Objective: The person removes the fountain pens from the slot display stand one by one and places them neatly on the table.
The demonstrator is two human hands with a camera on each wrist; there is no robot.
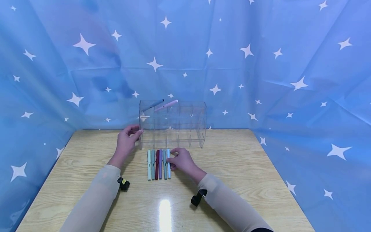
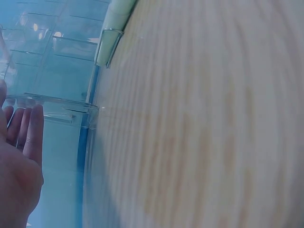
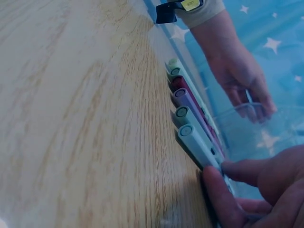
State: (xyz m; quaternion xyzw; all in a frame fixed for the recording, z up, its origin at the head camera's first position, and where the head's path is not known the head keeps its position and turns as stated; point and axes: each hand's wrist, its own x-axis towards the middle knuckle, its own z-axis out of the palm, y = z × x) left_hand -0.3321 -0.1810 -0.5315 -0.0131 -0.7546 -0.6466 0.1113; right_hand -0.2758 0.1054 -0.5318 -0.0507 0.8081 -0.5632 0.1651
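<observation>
A row of capped pens lies side by side on the table. At its right end, my right hand (image 1: 183, 159) pinches a light blue pen (image 3: 197, 145) between thumb and fingers; the pen still lies along the table. Beside it are a teal pen (image 1: 165, 166), a purple pen (image 1: 160, 164), a dark red pen (image 1: 157, 165), a grey-green pen (image 1: 153, 166) and a pale green pen (image 1: 149, 166). Behind the row stands a clear divided organizer (image 1: 173, 140). My left hand (image 1: 127, 138) touches its left side wall, with fairly straight fingers (image 2: 34, 133).
A dark blue pen (image 1: 153, 105) and a pink pen (image 1: 168, 105) lean in the organizer's upper left compartments. Behind the wooden table (image 1: 232, 154) hangs a blue curtain (image 1: 185, 48) with white stars. Both wrists carry small black cameras.
</observation>
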